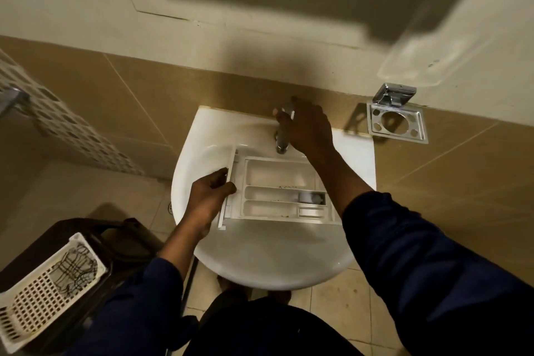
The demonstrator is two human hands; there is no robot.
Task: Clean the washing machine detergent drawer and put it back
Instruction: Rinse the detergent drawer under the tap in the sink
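The white detergent drawer lies flat across the white sink, its compartments facing up, with some brown dirt specks inside. My left hand grips the drawer's front panel at its left end. My right hand reaches over the drawer and holds the handle of the chrome tap at the back of the sink. The tap's spout sits just above the drawer's far edge. No water is visible.
A chrome holder is fixed to the tiled wall right of the sink. A white plastic basket sits on a dark object at the lower left. A floor drain shows left of the sink.
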